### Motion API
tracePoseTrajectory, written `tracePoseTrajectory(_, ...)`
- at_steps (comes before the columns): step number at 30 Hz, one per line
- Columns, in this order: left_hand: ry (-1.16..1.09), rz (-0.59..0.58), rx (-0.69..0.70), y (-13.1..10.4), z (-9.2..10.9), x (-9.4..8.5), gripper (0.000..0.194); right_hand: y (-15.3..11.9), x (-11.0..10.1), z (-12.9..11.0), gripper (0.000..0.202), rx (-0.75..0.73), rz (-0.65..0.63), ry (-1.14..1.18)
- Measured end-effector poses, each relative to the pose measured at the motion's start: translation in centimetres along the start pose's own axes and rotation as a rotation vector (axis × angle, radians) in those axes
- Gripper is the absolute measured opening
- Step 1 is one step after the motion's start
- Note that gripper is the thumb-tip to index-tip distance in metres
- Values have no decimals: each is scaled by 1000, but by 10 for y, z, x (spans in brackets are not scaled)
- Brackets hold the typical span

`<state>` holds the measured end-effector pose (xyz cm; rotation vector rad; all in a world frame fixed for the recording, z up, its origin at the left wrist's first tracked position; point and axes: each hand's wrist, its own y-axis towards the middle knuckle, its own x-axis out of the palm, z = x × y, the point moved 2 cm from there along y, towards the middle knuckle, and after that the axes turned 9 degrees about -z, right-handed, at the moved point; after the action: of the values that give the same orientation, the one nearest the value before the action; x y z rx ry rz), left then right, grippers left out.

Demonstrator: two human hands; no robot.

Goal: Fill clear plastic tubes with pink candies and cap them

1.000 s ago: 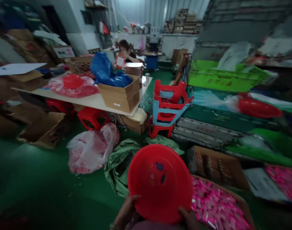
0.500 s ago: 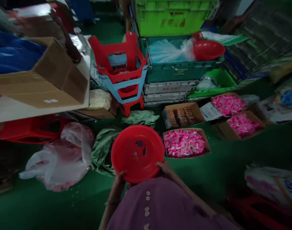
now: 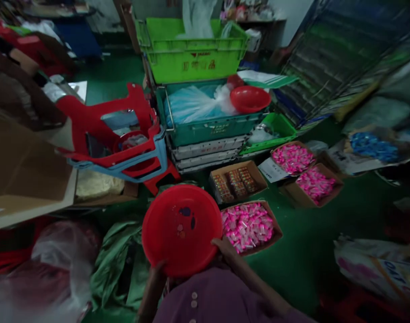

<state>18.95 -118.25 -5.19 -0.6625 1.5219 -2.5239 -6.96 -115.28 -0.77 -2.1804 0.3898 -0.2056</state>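
Note:
A round red basin [image 3: 183,233] with a few dark and pink marks on its inner bottom is held in front of my body. My left hand [image 3: 157,273] grips its lower left rim, and my right hand [image 3: 223,249] grips its lower right rim with the thumb over the edge. Just beyond my right hand lies a carton of pink wrapped pieces [image 3: 248,226]. Behind that sits a box of small patterned packs [image 3: 236,181]. Green cloth sacking [image 3: 117,264] lies on the floor left of the basin.
Stacked red and blue stools [image 3: 124,143] stand ahead left, beside a teal crate [image 3: 218,128] under a lime crate [image 3: 198,63]. A clear plastic bag [image 3: 57,269] lies lower left. Two more pink-filled cartons [image 3: 294,158] are at the right. A person's arm [image 3: 23,60] shows upper left.
The view has shifted, so the stools and crates now appear further left and the lime crate shows more fully. Both hands still hold the basin, which appears slightly lower and further left.

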Motion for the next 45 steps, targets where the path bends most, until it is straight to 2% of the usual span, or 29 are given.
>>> tracePoseTrajectory(3,85,-116,33,18,23,44,39,3,-20,-25,31,-54,90,77)
tracePoseTrajectory(6,263,-205,135,30,52,84,40,3,-35,-49,36,-125,155,155)
tracePoseTrajectory(11,351,-320,283,35,107,158,41,-3,-54,-101,48,-279,194,256)
tracePoseTrajectory(15,352,-483,416,29,148,224,36,-4,-70,-161,50,-409,262,287)
tracePoseTrajectory(18,324,-574,517,27,176,267,35,1,-81,-212,44,-489,291,250)
tracePoseTrajectory(22,257,-621,632,25,210,309,26,14,-90,-277,38,-576,321,162)
tracePoseTrajectory(26,185,-704,683,26,242,352,35,38,-96,-338,37,-664,326,67)
tracePoseTrajectory(28,152,-727,694,31,257,373,39,57,-98,-369,44,-700,325,5)
tracePoseTrajectory(31,101,-712,724,47,281,403,44,94,-102,-417,64,-765,325,-113)
tracePoseTrajectory(33,46,-660,746,64,296,421,51,125,-105,-453,78,-833,329,-207)
tracePoseTrajectory(36,-59,-507,771,94,314,446,69,176,-106,-505,97,-916,330,-366)
tracePoseTrajectory(38,-87,-399,754,115,321,459,74,209,-104,-533,100,-925,306,-472)
tracePoseTrajectory(41,-29,-231,696,144,326,471,61,248,-97,-554,91,-885,269,-602)
tracePoseTrajectory(43,27,-143,661,160,329,472,49,265,-91,-556,86,-854,271,-662)
tracePoseTrajectory(45,65,-105,616,176,331,467,41,275,-85,-554,85,-838,282,-709)
